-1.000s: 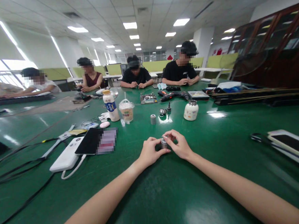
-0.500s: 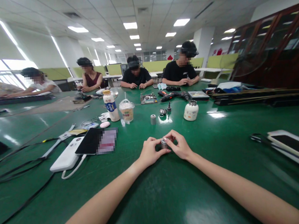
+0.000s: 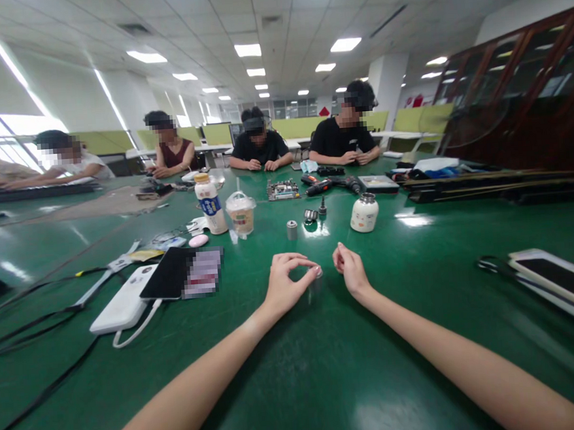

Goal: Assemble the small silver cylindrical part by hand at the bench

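Two hands are no longer meeting: handling, we are judging, is passing to the left hand [image 3: 287,279], which is pinching a small shiny piece [image 3: 319,272] above the green table [image 3: 298,371]; the right hand [image 3: 353,273] is curling apart, its contents we cannot tell.

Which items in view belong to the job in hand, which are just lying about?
In the job: the small pale piece pinched by the left hand, too blurred to identify; probably the grey cylinder standing farther off.

Apparently just lying about: blue-labelled bottle, lidded cup, white jar, white power bank.
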`<state>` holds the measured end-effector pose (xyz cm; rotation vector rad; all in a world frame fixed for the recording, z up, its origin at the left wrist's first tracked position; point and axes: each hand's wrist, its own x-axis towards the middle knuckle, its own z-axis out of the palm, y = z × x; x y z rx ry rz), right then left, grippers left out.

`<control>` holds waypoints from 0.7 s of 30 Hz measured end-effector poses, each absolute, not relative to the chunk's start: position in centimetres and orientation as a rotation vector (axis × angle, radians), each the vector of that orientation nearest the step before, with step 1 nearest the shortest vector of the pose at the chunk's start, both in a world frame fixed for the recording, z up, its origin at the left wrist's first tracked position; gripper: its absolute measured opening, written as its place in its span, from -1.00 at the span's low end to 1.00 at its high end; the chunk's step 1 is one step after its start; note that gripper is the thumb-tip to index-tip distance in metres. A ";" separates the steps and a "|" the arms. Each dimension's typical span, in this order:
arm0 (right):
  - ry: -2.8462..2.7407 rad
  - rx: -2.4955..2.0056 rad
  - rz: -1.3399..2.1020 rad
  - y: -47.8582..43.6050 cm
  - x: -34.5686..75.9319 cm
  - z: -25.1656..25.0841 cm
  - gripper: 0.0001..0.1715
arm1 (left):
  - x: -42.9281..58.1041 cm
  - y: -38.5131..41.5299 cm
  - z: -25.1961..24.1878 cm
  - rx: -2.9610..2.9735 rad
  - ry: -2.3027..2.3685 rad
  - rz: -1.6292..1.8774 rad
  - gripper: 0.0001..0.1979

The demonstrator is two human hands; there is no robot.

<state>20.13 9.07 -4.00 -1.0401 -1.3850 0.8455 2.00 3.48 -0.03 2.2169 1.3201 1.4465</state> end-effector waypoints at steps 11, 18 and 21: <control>-1.297 -1.020 0.989 9.4 20.3 -4.4 -0.70 | -2.8 7.1 -0.9 2.167 1.873 1.226 -0.78; -1.321 -1.042 1.007 9.6 20.5 -4.6 -0.69 | -2.2 6.2 -1.1 2.200 1.856 1.301 -0.85; -1.337 -1.050 1.003 9.7 20.5 -4.6 -0.69 | -0.4 4.8 -0.3 2.245 1.719 1.429 -0.92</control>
